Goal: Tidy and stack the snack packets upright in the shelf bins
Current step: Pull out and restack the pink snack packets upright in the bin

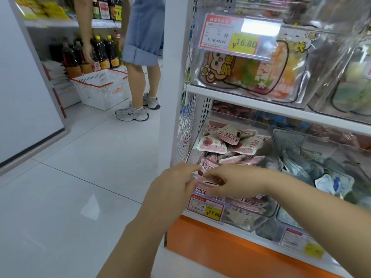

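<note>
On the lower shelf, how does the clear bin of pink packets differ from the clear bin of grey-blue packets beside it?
The clear plastic bin of pink-and-white snack packets sits at the shelf's left end; the clear plastic bin of grey-blue packets sits right of it. The left hand and right hand hold one pink packet at the first bin's front; no hand touches the second. Shared: packets in both lie jumbled, not upright.
</note>
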